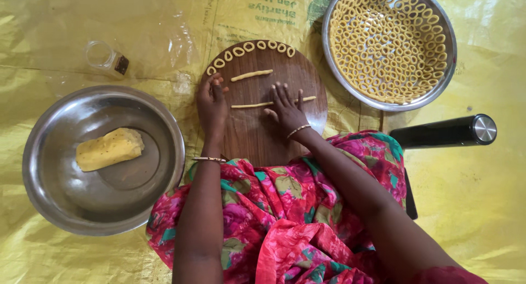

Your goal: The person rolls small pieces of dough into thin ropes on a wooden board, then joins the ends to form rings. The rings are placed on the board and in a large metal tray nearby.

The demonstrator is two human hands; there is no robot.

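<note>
2 hands at the wooden board (pixel 257 136): right hand (pixel 286 109), fingers spread flat, should roll the dough rope (pixel 249 104) evenly; left hand (pixel 212 102) curled, steadying.

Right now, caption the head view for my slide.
Right hand on a dough rope on a round board, dough rings along its edge.

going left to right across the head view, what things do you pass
steel bowl with a dough lump → small glass jar → left hand → round wooden board → right hand → steel plate of dough rings → black cylinder
</note>
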